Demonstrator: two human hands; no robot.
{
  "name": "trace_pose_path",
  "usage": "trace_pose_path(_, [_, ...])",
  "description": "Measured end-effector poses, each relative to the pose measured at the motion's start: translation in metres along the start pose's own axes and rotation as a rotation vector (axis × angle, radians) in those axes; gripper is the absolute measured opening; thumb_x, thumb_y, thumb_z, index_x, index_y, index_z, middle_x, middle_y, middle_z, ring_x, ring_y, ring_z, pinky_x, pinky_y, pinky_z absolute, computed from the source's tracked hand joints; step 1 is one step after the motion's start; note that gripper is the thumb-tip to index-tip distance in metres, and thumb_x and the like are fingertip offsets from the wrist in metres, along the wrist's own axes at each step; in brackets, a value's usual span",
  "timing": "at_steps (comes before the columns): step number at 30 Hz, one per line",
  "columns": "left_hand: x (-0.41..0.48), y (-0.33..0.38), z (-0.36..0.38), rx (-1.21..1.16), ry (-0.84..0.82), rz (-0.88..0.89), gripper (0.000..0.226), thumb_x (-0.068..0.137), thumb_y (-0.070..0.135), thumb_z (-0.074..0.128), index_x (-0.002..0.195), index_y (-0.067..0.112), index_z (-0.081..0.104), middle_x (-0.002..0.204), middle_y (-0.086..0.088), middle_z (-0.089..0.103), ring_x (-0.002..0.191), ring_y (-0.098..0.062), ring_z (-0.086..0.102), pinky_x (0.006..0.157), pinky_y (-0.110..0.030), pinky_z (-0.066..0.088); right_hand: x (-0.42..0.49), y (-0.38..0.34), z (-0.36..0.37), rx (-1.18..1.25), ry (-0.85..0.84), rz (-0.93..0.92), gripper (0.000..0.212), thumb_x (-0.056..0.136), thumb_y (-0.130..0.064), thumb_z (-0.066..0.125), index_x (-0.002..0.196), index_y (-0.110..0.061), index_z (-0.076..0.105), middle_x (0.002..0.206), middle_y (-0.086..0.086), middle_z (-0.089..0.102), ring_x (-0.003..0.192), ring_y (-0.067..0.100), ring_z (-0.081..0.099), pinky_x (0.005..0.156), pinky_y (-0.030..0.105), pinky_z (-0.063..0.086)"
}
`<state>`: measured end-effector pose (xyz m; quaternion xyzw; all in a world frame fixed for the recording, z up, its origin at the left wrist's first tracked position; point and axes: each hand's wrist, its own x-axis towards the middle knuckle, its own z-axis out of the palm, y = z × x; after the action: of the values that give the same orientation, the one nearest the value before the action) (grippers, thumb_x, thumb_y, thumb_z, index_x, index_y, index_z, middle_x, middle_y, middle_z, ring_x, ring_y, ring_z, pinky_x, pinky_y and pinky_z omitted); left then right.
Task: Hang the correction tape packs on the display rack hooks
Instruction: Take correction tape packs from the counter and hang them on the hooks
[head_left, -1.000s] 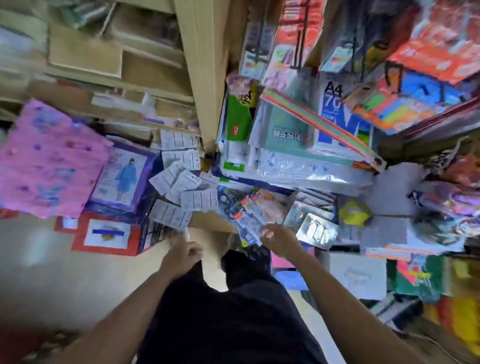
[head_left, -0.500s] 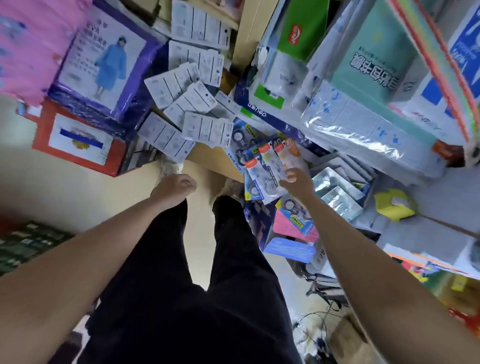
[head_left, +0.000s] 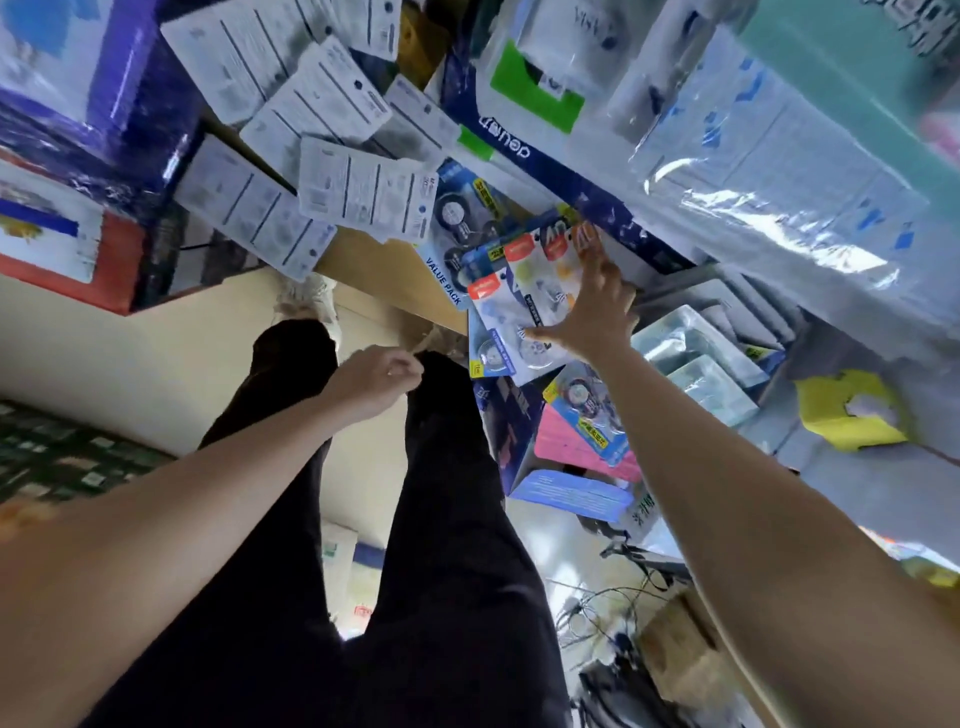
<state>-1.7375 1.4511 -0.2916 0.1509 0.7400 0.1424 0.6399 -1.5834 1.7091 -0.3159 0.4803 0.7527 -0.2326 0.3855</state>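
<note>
Several correction tape packs with orange-tagged cards and clear blisters lie stacked on the low shelf in front of me. My right hand lies flat on them, fingers spread and thumb out to the left. A blue value pack of correction tapes sits just behind, partly under white cards. Another blue-carded tape pack lies lower down beside my right forearm. My left hand hovers over my dark trousers with fingers curled, holding nothing I can see. No rack hook is plainly visible.
White carded packs hang in overlapping rows at upper left. Plastic-wrapped stationery fills the upper right. Clear boxes, a yellow item and pink and blue cards crowd the right. Cables lie on the floor.
The view has tilted further down and closer to the shelf. My right hand has opened and spread flat on the correction tape packs. My left hand has shifted right, over my legs.
</note>
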Motion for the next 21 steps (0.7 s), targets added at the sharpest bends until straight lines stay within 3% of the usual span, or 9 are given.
trace_pose_path(2, [0.011,0.013,0.011,-0.031,0.005,0.003,0.018,0.091,0.033,0.063,0.104,0.027,0.073,0.107,0.009,0.073,0.073,0.002,0.059,0.063,-0.021,0.040,0.000,0.006,-0.003,0.077,0.084,-0.074,0.125,0.060,-0.056,0.085,0.155,-0.032,0.008,0.155,0.014,0.030,0.141,0.041,0.028,0.108,0.064,0.033])
trace_pose_path(4, [0.023,0.028,0.021,-0.079,0.023,-0.006,0.023,0.092,0.029,0.064,0.114,0.024,0.071,0.111,0.008,0.072,0.085,-0.005,0.063,0.071,-0.021,0.045,-0.003,0.015,-0.007,0.193,0.132,-0.125,0.108,0.062,-0.046,0.082,0.150,-0.035,0.022,0.145,0.009,0.044,0.134,0.038,0.039,0.105,0.059,0.040])
trace_pose_path(7, [0.043,0.052,0.037,-0.245,0.070,-0.037,0.041,0.088,0.031,0.069,0.127,0.023,0.061,0.112,0.010,0.069,0.103,-0.009,0.064,0.092,-0.030,0.051,-0.013,0.024,-0.013,0.306,0.188,-0.166,0.089,0.066,-0.033,0.078,0.145,-0.033,0.038,0.138,-0.002,0.054,0.126,0.025,0.049,0.102,0.045,0.045])
trace_pose_path(10, [0.057,0.080,0.056,-0.552,0.081,-0.089,0.047,0.092,0.023,0.071,0.133,0.018,0.049,0.110,0.003,0.061,0.100,-0.013,0.061,0.086,-0.031,0.051,-0.021,0.031,-0.016,0.395,0.227,-0.120,0.074,0.071,-0.022,0.074,0.140,-0.031,0.047,0.126,-0.007,0.062,0.106,0.015,0.056,0.083,0.026,0.041])
trace_pose_path(13, [0.069,0.103,0.073,-0.797,0.107,-0.233,0.047,0.092,0.022,0.073,0.131,0.013,0.049,0.098,-0.003,0.058,0.090,-0.019,0.060,0.076,-0.030,0.050,-0.026,0.038,-0.017,0.464,0.281,-0.121,0.063,0.070,-0.017,0.069,0.130,-0.031,0.056,0.099,-0.010,0.065,0.082,0.013,0.058,0.070,0.025,0.043])
trace_pose_path(15, [0.074,0.110,0.081,-0.853,0.162,-0.309,0.048,0.090,0.022,0.076,0.130,0.009,0.053,0.100,-0.009,0.065,0.088,-0.021,0.059,0.078,-0.034,0.048,-0.028,0.043,-0.016,0.501,0.295,-0.102,0.058,0.072,-0.015,0.068,0.126,-0.031,0.058,0.092,-0.012,0.065,0.077,0.013,0.060,0.064,0.022,0.043])
trace_pose_path(18, [0.072,0.117,0.084,-0.825,0.185,-0.260,0.040,0.093,0.022,0.072,0.129,0.007,0.061,0.114,-0.017,0.068,0.089,-0.021,0.060,0.081,-0.034,0.049,-0.031,0.048,-0.014,0.535,0.314,-0.089,0.045,0.073,-0.015,0.067,0.117,-0.026,0.061,0.088,-0.011,0.068,0.077,0.014,0.064,0.065,0.025,0.051])
trace_pose_path(21, [0.064,0.124,0.076,-0.800,0.198,-0.141,0.028,0.100,0.024,0.062,0.124,0.011,0.059,0.110,-0.008,0.064,0.093,-0.022,0.062,0.091,-0.041,0.053,-0.034,0.050,-0.014,0.549,0.320,-0.103,0.040,0.074,-0.015,0.070,0.114,-0.019,0.063,0.086,-0.008,0.068,0.074,0.015,0.064,0.065,0.026,0.052])
